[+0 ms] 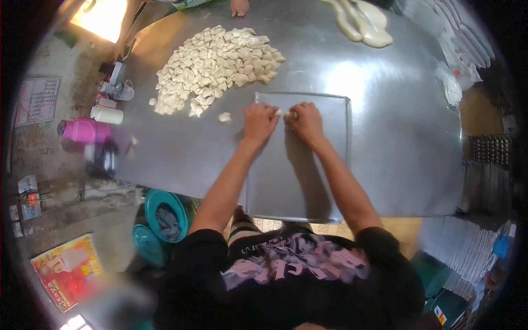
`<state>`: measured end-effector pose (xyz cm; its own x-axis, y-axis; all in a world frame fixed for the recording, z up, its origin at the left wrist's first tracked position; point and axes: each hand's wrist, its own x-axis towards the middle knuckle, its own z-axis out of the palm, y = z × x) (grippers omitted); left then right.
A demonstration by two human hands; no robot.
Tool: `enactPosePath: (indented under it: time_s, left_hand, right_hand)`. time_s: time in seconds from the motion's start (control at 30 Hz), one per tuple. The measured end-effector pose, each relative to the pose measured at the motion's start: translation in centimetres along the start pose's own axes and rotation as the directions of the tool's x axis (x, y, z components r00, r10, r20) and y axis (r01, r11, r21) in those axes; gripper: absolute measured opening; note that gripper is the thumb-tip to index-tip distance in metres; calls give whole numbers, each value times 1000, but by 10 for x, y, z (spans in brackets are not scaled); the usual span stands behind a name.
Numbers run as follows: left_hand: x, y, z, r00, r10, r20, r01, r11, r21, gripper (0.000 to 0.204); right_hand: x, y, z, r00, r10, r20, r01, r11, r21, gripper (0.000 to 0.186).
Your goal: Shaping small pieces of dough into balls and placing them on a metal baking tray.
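Observation:
Both my hands are over the far part of a rectangular metal tray (275,181). My left hand (260,122) is closed on a small pale dough piece (278,113) at its fingertips. Just beside it, my right hand (306,122) pinches another small dough piece (291,115). A narrow gap separates the two pieces. Beyond my left hand lies a large heap of cut dough pieces (220,66). One loose dough piece (224,117) sits apart from the heap, left of the tray. The undersides of my fingers are hidden.
The tray rests on a wide metal table (396,165). At the far right lies a long folded strip of dough (363,25). Another person's hand (240,7) touches the far edge. A pink flask (85,130) and cups stand left; teal bins (166,214) are below the table's left edge.

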<state>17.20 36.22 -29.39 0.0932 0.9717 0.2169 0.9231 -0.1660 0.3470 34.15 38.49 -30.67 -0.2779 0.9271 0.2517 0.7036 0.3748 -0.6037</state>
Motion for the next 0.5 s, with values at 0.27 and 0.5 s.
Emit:
enactPosePath:
  time_s: [0.27, 0.5]
  left_hand:
    - [-11, -16, -19, 942, -278, -189, 186, 899, -396, 33]
    - [-46, 88, -37, 948, -115, -296, -106, 765, -635, 33]
  right_hand:
    - [0, -19, -19, 984, 179, 23, -169, 865, 472, 18]
    - [-31, -79, 10, 947, 236, 220, -79, -492, 867, 57]
